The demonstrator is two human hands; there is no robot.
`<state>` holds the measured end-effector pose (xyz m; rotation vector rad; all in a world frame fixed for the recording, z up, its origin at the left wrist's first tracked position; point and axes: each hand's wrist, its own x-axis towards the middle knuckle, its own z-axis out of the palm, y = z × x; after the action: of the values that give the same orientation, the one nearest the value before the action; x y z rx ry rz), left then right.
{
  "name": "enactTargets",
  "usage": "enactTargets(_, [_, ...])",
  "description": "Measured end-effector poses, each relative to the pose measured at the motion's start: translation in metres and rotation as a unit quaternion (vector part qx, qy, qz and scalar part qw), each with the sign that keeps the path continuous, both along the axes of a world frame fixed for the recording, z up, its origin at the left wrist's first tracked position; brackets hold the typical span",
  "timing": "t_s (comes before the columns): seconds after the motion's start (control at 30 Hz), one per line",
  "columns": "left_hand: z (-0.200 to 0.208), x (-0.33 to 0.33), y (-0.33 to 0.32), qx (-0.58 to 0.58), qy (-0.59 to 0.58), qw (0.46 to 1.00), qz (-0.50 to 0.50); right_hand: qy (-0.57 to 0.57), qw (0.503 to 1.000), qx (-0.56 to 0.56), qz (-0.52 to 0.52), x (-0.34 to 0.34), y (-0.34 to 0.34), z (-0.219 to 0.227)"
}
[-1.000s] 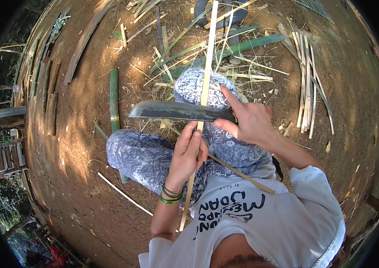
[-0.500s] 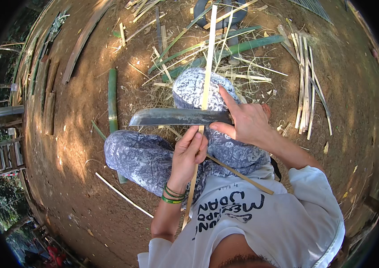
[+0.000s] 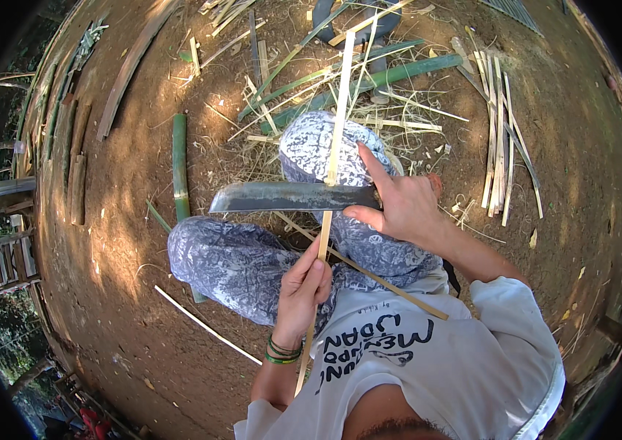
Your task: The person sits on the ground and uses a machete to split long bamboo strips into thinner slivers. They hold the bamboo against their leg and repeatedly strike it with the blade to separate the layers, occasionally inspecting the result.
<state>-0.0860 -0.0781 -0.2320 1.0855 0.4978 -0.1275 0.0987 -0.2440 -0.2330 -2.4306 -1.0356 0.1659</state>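
My left hand pinches a long, pale bamboo strip between thumb and fingers, below the blade. The strip runs from beyond my raised knee down toward my waist, passing under a machete. Its dark, broad blade lies crosswise over the strip, tip to the left. My right hand is closed on the machete at its handle end, index finger stretched forward along my knee and thumb against the blade's base. The handle itself is mostly hidden by the hand. A second thin strip slants across my lap.
Beyond my knees lie green split bamboo and curly shavings. A green bamboo pole is on the left, with brown poles farther out. A bundle of pale strips lies to the right, and a loose strip at lower left.
My left hand has drawn back toward my body, and the bamboo strip has slid with it under the blade. The machete and my right hand stay nearly in place.
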Motion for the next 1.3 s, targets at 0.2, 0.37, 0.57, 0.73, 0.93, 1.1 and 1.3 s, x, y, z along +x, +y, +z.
enactTargets(0.2, [0.001, -0.020, -0.002, 0.005, 0.014, 1.000, 0.007, -0.038, 0.999, 0.000, 0.009, 0.000, -0.001, 0.001])
enactTargets(0.37, [0.000, -0.041, -0.005, 0.010, 0.032, 0.999, 0.018, -0.069, 0.997, 0.025, 0.003, -0.003, -0.003, -0.011])
enactTargets(0.57, [-0.001, -0.060, -0.005, 0.019, 0.042, 0.999, 0.009, -0.091, 0.995, 0.029, 0.003, -0.004, -0.004, -0.014])
enactTargets(0.73, [-0.006, -0.077, -0.007, 0.013, 0.024, 0.999, 0.025, -0.097, 0.995, 0.017, -0.006, -0.005, -0.004, -0.011])
enactTargets(0.93, [-0.007, -0.093, -0.005, 0.004, 0.014, 1.000, 0.025, -0.124, 0.991, 0.048, 0.005, -0.009, -0.006, -0.015])
enactTargets(1.1, [-0.008, -0.116, -0.005, 0.007, 0.023, 1.000, 0.020, -0.101, 0.995, 0.013, -0.008, -0.007, -0.010, -0.014])
enactTargets(1.3, [-0.009, -0.130, -0.003, 0.010, 0.023, 1.000, 0.016, -0.065, 0.997, 0.008, -0.042, -0.007, -0.012, -0.012])
